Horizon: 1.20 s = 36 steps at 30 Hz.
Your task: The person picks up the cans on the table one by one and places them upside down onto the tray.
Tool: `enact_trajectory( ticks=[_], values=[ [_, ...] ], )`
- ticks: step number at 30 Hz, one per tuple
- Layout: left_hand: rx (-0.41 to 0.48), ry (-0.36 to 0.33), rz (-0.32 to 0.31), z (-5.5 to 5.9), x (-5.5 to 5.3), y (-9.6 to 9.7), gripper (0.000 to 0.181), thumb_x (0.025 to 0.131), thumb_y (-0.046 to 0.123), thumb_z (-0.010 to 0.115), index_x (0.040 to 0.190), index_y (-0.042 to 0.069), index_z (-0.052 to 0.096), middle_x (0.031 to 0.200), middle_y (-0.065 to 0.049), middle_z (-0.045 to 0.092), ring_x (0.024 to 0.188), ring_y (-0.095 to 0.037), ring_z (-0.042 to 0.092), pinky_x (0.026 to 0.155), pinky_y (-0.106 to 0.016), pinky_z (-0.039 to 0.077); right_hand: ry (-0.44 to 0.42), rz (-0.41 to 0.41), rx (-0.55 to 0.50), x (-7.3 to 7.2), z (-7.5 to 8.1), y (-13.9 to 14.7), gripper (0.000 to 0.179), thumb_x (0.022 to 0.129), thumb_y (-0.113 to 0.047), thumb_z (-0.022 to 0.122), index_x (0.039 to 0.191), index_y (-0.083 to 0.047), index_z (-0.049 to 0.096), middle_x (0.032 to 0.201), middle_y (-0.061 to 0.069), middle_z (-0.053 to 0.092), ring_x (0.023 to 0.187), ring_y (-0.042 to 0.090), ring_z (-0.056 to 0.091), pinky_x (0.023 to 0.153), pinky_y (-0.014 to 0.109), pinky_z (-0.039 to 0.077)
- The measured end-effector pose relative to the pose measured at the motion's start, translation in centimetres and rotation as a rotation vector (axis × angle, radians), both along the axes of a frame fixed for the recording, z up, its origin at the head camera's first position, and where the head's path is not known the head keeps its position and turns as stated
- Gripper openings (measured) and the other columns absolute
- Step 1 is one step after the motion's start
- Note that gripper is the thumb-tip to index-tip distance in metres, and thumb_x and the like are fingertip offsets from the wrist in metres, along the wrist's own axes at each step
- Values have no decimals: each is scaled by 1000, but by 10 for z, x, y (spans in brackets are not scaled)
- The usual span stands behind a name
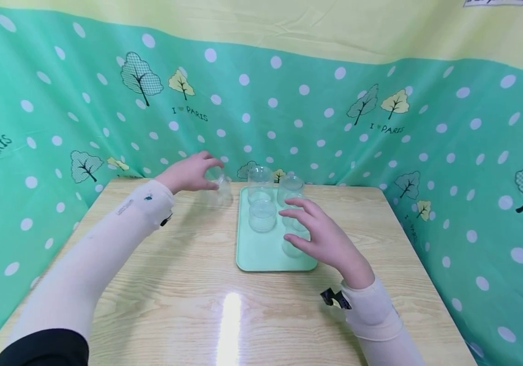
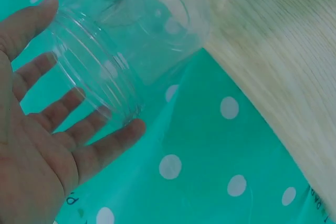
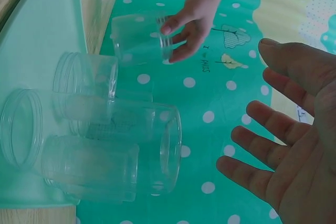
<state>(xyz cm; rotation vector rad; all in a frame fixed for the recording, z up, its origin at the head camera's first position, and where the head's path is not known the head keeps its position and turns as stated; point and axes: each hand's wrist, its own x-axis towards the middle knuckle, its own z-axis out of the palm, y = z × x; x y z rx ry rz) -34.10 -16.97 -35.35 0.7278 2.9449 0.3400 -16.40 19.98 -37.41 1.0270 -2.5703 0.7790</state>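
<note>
My left hand [image 1: 190, 173] reaches down over a clear plastic jar [image 1: 223, 195] left of the mint-green tray [image 1: 261, 260]. Its thumb and fingers curve round the threaded rim, which faces the palm in the left wrist view; whether the jar's base touches the table is hard to tell. My right hand [image 1: 320, 236] hovers over the tray's right side, fingers spread and slightly bent, holding nothing. Several clear jars stand on the tray, among them a front-left jar [image 1: 263, 216] and a taller rear-left jar [image 1: 259, 182]. In the right wrist view, a tray jar [image 3: 21, 129] has its threaded mouth downward.
The wooden table [image 1: 174, 284] extends around the tray. A green dotted cloth [image 1: 316, 112] with trees hangs behind and along both sides, close to the table's back edge. A bright light reflection lies on the front of the tabletop.
</note>
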Motion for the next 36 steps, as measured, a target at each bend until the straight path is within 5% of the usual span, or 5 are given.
enact_trajectory(
  ticks=[7,13,23,36],
  values=[
    [211,-7,34,8,7,0,76,88,56,75,153,28,47,159,-15,33,136,-39,47,107,-65,44,3,1,5,-3,1,2,49,91,-23,80,137,-18,62,153,3,46,143,24,44,111,45,47],
    [239,38,52,10,12,0,75,88,56,75,152,28,47,156,-14,36,133,-38,49,107,-63,45,-1,6,1,-3,-1,2,49,92,-24,79,137,-16,62,153,6,46,143,24,43,112,46,47],
    [362,106,85,-14,32,-15,79,86,64,72,151,26,48,156,-11,38,142,-39,41,112,-66,39,3,1,-15,-3,-1,5,49,92,-24,79,138,-17,62,154,4,45,144,24,42,113,46,45],
    [526,144,96,-24,48,-26,75,87,51,79,150,24,49,158,-8,37,134,-36,47,100,-59,50,-4,-24,-11,-2,2,11,51,92,-24,79,139,-17,60,154,5,46,143,26,43,112,47,46]
  ],
)
